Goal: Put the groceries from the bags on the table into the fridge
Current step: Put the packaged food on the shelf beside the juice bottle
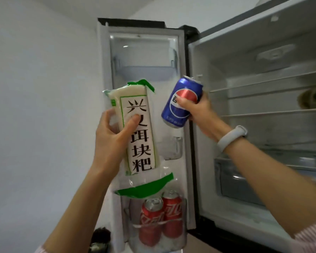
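So, left hand [113,136] grips a white rice-cake pack [135,128], thumb across the label, fingers curled behind & mostly hidden. Pack is held upright in front of the open fridge door [144,52]; its lower clear wrap w/ green band covers part of the door. Right hand [195,108] wraps a blue Pepsi can [181,102], tilted, near the door's inner edge; fingers hidden behind can, thumb on logo. Two red Coke cans [161,216] stand in the bottom door bin. Fridge interior [263,99] blurry; a yellowish item at the right edge is cut off, can't ID.
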Action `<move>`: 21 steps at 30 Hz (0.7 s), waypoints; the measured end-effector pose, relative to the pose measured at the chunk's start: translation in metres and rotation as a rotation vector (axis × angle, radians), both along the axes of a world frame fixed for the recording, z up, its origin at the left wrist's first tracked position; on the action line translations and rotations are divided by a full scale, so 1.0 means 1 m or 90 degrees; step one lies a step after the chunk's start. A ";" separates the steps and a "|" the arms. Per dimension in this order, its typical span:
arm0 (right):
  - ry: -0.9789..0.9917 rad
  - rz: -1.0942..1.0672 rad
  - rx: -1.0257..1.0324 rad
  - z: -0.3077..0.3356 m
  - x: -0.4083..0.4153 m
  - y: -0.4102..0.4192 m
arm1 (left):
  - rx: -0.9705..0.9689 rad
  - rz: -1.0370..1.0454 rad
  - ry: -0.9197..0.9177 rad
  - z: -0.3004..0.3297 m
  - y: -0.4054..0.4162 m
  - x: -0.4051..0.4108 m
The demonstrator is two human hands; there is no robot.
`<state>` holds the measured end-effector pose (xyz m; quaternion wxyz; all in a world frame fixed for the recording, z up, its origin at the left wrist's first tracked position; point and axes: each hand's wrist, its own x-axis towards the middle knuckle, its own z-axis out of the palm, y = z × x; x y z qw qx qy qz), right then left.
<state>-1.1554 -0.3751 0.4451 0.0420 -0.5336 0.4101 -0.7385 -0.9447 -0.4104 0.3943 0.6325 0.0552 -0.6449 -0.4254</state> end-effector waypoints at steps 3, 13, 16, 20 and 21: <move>0.110 -0.016 0.136 0.005 0.017 -0.027 | 0.016 0.038 -0.002 0.000 -0.005 0.014; 0.315 -0.028 0.360 -0.019 0.027 -0.069 | 0.063 0.071 -0.054 -0.015 -0.023 0.023; 0.366 -0.076 0.411 -0.016 0.028 -0.058 | 0.061 0.060 -0.071 -0.018 -0.021 0.016; 0.322 -0.152 0.226 -0.005 0.022 -0.017 | 0.036 0.014 -0.069 -0.019 -0.005 0.004; 0.278 -0.070 0.172 0.000 0.021 0.000 | 0.017 0.000 -0.078 -0.019 0.002 -0.001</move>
